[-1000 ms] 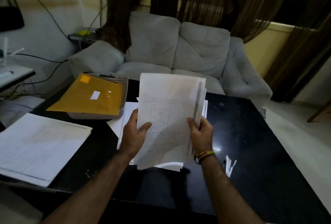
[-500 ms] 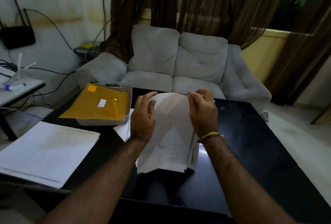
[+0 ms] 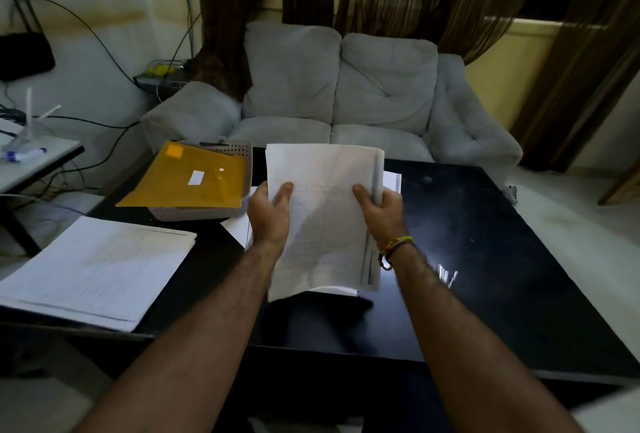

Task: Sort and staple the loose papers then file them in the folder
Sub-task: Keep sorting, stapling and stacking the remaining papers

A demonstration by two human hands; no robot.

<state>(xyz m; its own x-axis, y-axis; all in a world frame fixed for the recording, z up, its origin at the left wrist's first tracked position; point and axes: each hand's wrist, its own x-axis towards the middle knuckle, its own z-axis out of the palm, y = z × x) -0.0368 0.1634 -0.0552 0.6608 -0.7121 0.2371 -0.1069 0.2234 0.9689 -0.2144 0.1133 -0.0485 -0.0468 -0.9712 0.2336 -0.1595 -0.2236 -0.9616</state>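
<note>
I hold a bundle of white papers (image 3: 325, 221) upright above the black table (image 3: 485, 259). My left hand (image 3: 270, 214) grips its left edge and my right hand (image 3: 379, 212) grips its right edge, thumbs on the front sheet. More loose sheets (image 3: 239, 230) lie flat on the table beneath the bundle. A yellow folder (image 3: 187, 179) rests on a grey perforated tray (image 3: 239, 152) at the table's back left. A second stack of papers (image 3: 93, 263) lies at the table's left front corner. A small white stapler-like object (image 3: 448, 275) lies blurred to the right of my right wrist.
A grey two-seat sofa (image 3: 346, 93) stands behind the table. A small side table (image 3: 31, 162) with a pen and cables is at the far left. Brown curtains hang at the back. Pale floor lies to the right of the table.
Half a second ago both hands were at the bundle's top edge with the sheets lowered on the table; now they hold its sides and the bundle is raised upright.
</note>
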